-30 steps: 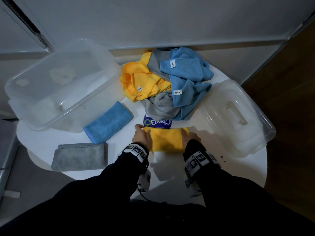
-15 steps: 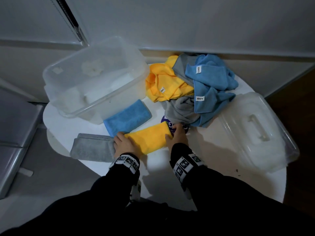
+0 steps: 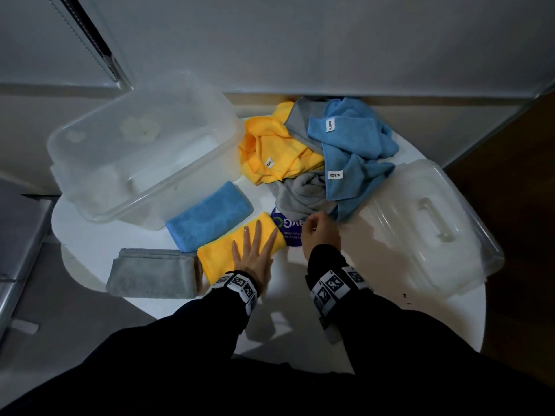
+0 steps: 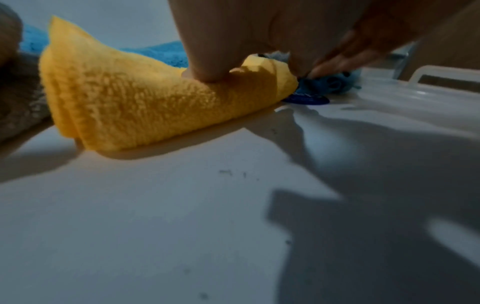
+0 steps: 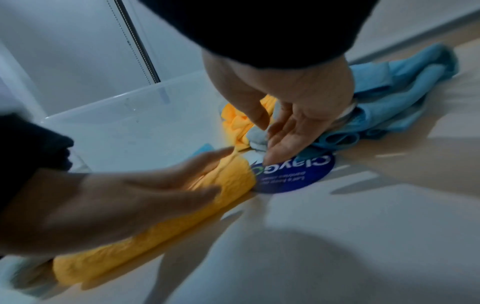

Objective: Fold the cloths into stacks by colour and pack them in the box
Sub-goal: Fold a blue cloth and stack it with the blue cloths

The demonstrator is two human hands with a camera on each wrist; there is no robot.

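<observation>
My left hand (image 3: 253,256) lies flat with straight, spread fingers (image 3: 257,232) on the folded yellow cloth (image 3: 219,253), pinning it to the worktop (image 3: 375,310); its long axis runs from beside the folded grey cloth (image 3: 153,273) up toward the sticker (image 3: 289,232), parallel to the folded blue cloth (image 3: 210,216) just beyond my fingertips. My right hand (image 3: 319,232) is nearer the loose pile (image 3: 318,163), relaxed fingers empty, a crumpled grey cloth (image 3: 300,195) just ahead.

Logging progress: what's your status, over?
Left hand flat on folded yellow cloth. Right hand open, reaching unfolded cloth pile. Clear plastic box empty. Nothing obstructing.
</observation>
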